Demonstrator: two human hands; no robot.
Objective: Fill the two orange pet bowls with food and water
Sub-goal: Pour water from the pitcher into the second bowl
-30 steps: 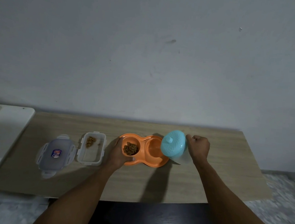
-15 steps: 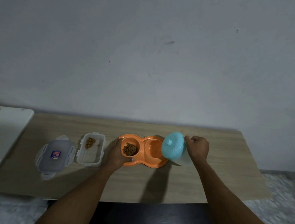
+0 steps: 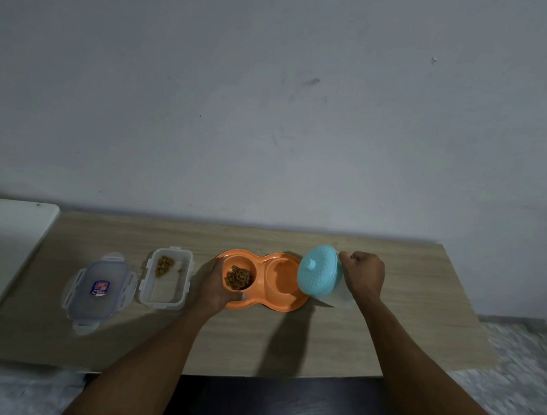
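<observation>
An orange double pet bowl lies on the wooden table. Its left cup holds brown kibble; its right cup looks bare orange inside. My left hand grips the bowl's left front rim. My right hand holds a clear jug with a light-blue lid, tipped steeply left over the right cup's edge. The jug's clear body is mostly hidden behind the lid and hand. No stream of water is visible.
A clear rectangular food container with a little kibble stands left of the bowl. Its clip lid lies further left. A white surface adjoins the table at the left; the wall runs behind.
The jug has tilted a little further towards the right cup. My left hand stays on the bowl.
</observation>
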